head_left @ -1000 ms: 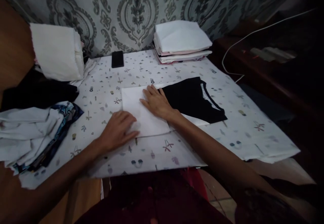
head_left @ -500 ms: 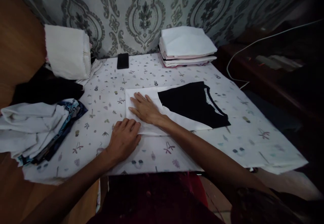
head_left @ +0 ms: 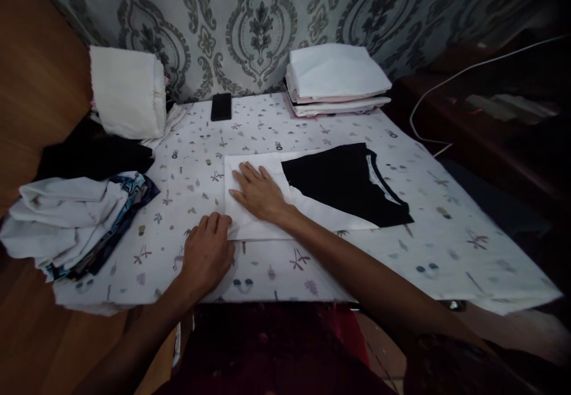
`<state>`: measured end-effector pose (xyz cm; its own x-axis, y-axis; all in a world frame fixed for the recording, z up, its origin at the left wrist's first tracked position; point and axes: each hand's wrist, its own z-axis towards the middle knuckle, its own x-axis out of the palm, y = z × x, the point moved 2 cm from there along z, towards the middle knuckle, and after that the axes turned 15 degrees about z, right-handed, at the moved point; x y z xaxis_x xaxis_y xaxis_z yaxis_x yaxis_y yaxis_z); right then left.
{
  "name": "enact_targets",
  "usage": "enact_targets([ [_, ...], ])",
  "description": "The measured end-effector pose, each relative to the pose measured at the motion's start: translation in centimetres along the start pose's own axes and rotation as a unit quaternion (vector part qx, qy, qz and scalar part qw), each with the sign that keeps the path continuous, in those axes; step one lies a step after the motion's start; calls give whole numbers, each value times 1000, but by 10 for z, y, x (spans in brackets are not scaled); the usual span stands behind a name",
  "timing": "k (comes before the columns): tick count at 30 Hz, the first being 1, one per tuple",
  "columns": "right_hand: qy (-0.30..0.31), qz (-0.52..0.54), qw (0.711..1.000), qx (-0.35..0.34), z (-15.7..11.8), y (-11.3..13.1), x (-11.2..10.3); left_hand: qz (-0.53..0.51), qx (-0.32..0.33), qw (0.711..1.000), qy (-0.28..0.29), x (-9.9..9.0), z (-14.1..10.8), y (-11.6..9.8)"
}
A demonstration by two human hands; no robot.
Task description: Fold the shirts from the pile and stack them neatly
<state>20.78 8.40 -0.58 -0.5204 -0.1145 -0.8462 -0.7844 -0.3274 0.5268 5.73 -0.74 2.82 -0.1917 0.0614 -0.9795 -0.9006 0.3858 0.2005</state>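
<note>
A black and white shirt (head_left: 334,175) lies folded into a long strip on the table, its neckline to the right and its white part to the left. My right hand (head_left: 261,194) rests flat on the white part with fingers spread. At the near left corner of the shirt is my left hand (head_left: 208,255), fingers curled and closed on the fabric edge. The thumb of that hand is mostly hidden.
A patterned cloth covers the table (head_left: 267,270). Folded clothes (head_left: 339,74) are stacked at the back right, beyond a black phone (head_left: 221,107). Cream cloth (head_left: 127,91) and loose clothes (head_left: 66,210) lie on the left. A white cable (head_left: 419,100) hangs at right.
My left hand has drawn back slightly left, from lying over the shirt's near edge to its corner. My right hand stays flat on the white part. The view has shifted slightly.
</note>
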Motion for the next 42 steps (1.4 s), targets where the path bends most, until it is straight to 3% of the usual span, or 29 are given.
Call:
enact_targets([
  [3, -4, 10, 1000, -2, 1, -2, 0, -50, 10, 999, -12, 1, -6, 7],
  [8, 12, 34, 999, -5, -3, 7, -11, -194, 22, 980, -33, 1, -11, 36],
  [12, 14, 26, 996, -81, -31, 36, -22, -252, 2, 967, -46, -4, 4, 56],
  [15, 23, 17, 989, -145, -62, 56, -16, -280, -6, 959, -34, -3, 19, 61],
  [19, -3, -20, 980, -197, -88, 65, -3, -343, -23, 939, -6, 6, 33, 59],
  [21, -17, -3, 980, -198, -91, 64, -3, -406, -52, 912, 13, 11, 43, 59],
  [25, -57, 154, 975, -150, -83, 52, -15, -551, -130, 821, 73, 10, 73, 59],
  [28, -165, 263, 947, -83, -71, 32, -27, -592, -170, 781, 103, 1, 91, 57],
  [32, -265, 306, 912, 61, -51, -6, -39, -580, -175, 777, 169, 3, 101, 50],
  [36, -275, 277, 906, 162, -29, -28, -46, -566, -153, 779, 225, 8, 102, 43],
  [39, -275, 226, 917, 179, -15, -32, -47, -592, -149, 762, 214, -8, 105, 32],
  [42, -292, 154, 934, 135, -7, -34, -50, -635, -134, 747, 142, -43, 119, 5],
])
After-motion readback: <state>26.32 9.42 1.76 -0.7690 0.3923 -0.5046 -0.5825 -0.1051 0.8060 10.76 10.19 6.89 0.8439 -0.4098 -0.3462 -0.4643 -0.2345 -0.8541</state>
